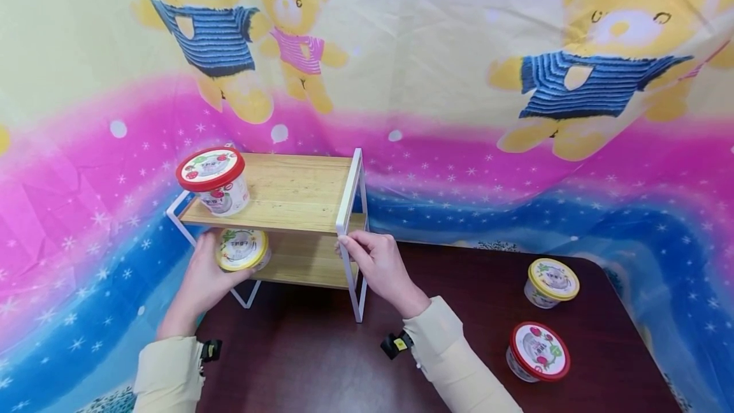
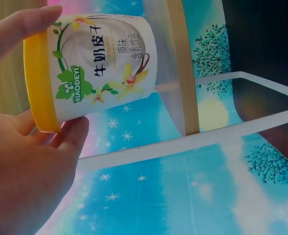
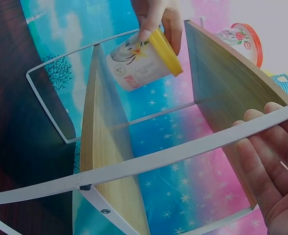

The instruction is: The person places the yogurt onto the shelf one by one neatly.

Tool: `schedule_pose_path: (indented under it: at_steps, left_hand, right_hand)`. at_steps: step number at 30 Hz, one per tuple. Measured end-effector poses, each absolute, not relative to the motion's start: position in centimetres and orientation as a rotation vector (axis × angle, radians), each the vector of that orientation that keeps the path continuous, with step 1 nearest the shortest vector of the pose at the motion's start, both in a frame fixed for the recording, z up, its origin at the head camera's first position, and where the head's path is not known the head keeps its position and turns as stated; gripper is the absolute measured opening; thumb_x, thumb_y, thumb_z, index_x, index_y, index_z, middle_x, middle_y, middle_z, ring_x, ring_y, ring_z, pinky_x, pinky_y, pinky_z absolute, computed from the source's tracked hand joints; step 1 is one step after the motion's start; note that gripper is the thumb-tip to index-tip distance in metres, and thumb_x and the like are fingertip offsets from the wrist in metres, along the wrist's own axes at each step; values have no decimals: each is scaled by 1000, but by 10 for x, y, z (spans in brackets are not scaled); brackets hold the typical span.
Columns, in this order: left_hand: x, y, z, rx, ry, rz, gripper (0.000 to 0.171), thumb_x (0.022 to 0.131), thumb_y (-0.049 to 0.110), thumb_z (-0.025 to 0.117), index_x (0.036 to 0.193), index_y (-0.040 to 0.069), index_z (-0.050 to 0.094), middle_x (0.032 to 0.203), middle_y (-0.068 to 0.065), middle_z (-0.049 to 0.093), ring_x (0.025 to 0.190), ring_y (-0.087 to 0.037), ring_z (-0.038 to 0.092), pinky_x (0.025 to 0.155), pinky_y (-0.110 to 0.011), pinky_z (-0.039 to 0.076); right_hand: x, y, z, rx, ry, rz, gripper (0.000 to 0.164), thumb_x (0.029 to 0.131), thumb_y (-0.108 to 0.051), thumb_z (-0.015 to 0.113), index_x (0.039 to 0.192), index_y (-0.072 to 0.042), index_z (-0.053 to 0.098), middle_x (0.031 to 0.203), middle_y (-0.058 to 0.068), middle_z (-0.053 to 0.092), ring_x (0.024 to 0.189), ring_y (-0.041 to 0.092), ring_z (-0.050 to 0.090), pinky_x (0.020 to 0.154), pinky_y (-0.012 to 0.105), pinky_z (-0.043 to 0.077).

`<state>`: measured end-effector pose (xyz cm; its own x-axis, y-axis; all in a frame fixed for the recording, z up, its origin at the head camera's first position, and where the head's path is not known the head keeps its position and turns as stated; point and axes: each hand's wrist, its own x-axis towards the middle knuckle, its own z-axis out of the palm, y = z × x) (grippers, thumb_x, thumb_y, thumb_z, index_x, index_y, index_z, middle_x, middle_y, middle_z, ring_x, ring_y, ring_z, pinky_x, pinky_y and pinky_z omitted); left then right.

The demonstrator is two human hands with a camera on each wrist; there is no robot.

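My left hand (image 1: 208,279) grips a white paper tub with a yellow lid (image 1: 241,248) by its lid rim, thumb on one side and fingers on the other. Between the two boards of a wooden shelf rack (image 1: 298,187), the tub (image 3: 139,61) hangs tilted, just above the lower board (image 3: 107,132). On the rack's near right side, my right hand (image 1: 385,266) holds the white frame (image 3: 183,151), its fingers (image 3: 261,161) behind the bar. A red-lidded tub (image 1: 213,180) stands on the top board at the left.
Two more tubs, one yellow-lidded (image 1: 550,282) and one red-lidded (image 1: 538,352), stand on the dark table (image 1: 321,362) at the right. Behind the table hangs a bear-patterned cloth (image 1: 436,81), close to the rack's back and left side.
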<state>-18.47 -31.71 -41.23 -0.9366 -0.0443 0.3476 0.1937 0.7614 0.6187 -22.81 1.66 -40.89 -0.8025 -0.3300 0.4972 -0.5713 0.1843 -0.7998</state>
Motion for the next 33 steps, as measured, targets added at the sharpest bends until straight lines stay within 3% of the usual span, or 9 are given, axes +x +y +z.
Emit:
schedule_pose_path:
  at_steps: [18,33]
  left_hand:
    - [-204,-311,-413,-71,-2668,-968,105,74,18,91,153,-5,26,140,-34,33,125,-50,37,102,-68,35]
    - [-213,-313,-413,-40,-2668,-1039,106,72,13,92,154,-4,26,138,-33,39,125,-50,43,104,-65,36]
  right_hand:
    - [-228,15,-409,874,-2225,1673,27,104,-30,61,98,-11,79,89,-9,74,82,6,69,75,30,59]
    - [-228,14,-409,874,-2204,1614,26,105,-28,61,93,-13,79,85,-6,74,77,8,68,70,29,58]
